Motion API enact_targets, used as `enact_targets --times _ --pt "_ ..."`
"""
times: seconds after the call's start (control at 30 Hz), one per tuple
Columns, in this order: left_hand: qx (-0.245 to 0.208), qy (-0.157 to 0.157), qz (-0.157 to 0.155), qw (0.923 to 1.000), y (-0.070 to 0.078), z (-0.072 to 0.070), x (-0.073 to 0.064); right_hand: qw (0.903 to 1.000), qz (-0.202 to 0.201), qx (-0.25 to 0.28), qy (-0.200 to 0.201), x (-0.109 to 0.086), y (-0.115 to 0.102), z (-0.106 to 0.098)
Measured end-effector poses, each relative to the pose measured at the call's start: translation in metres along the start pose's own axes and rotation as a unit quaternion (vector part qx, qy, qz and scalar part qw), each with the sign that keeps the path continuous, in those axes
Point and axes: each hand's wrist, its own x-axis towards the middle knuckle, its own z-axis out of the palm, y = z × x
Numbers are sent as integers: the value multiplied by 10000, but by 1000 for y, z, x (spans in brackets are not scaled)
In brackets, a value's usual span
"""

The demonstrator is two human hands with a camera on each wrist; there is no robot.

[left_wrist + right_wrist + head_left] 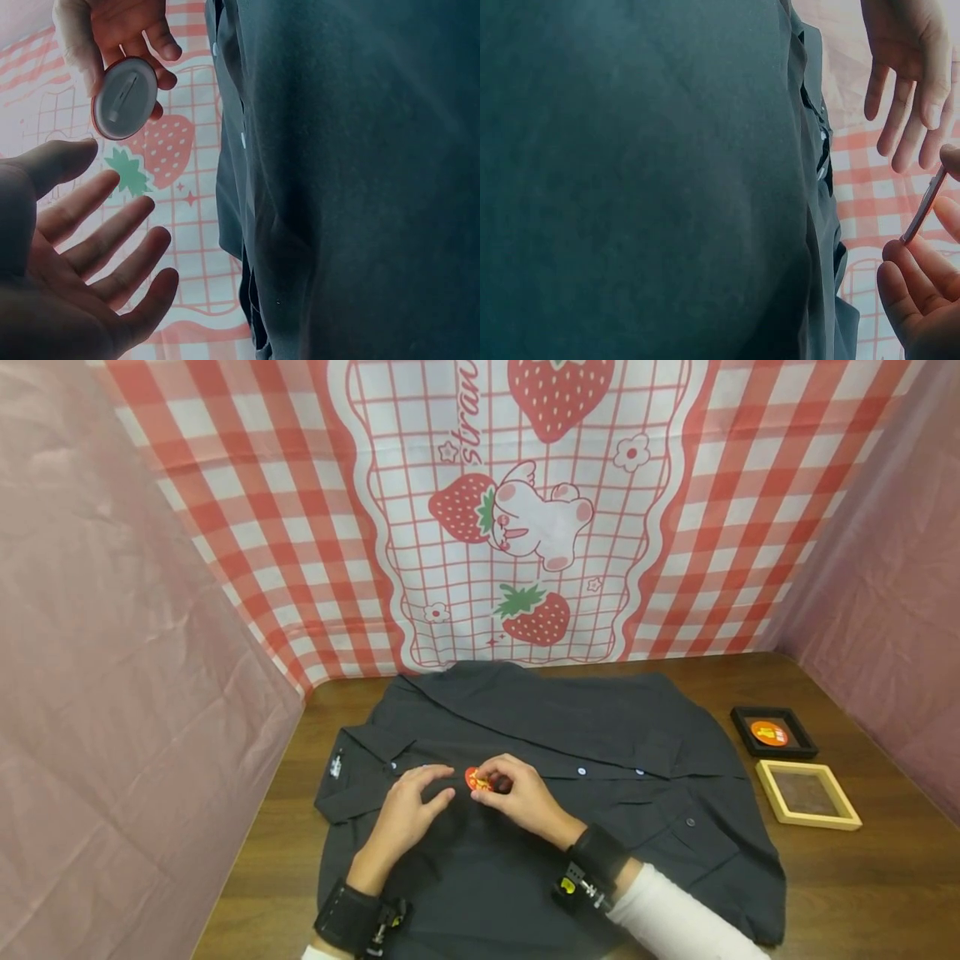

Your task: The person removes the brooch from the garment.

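Note:
A round pin-back button badge [472, 778] with a red and yellow front is pinched in my right hand [528, 797], above a dark shirt [502, 877]. Its pale back [135, 112] and the metal pin across it face my left hand [94, 259] in the left wrist view. The right wrist view catches the badge [924, 206] nearly edge-on between thumb and fingers. My left hand holds nothing, its fingers spread and slightly bent beside the badge, apart from it. The shirt lies flat, collar toward the left, with its button placket running crosswise under the hands.
On the right side of the wooden table [892, 877] lie a black square frame [804, 747] with an orange round badge [769, 733] inside and a light wooden frame [783, 814]. A checked strawberry cloth [315, 518] hangs behind; pink cloths [135, 693] flank both sides.

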Motion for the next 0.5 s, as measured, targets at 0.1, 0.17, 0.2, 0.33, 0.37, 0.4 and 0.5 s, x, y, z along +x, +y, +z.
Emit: enact_targets --times 0.1,0.17,0.2,0.33,0.37,0.4,0.5 --pt "12 -39 0 10000 -1 0 1 10000 27 -20 49 1 0 -2" --pt "7 -75 -45 10000 0 1 1 9999 46 -45 84 1 1 -3" --pt "-10 -86 -87 9999 0 1 1 9999 53 -65 101 1 1 -3" --pt "36 -129 -152 9998 0 2 1 9997 117 -126 160 0 2 -5" --pt "37 -136 -162 9998 -1 2 1 9997 129 -135 169 0 2 -5" --pt "33 -141 -171 9997 -1 3 1 9996 137 -144 176 -1 3 -6" --pt "9 -172 -204 9996 0 3 1 9995 143 -164 207 0 3 -7"
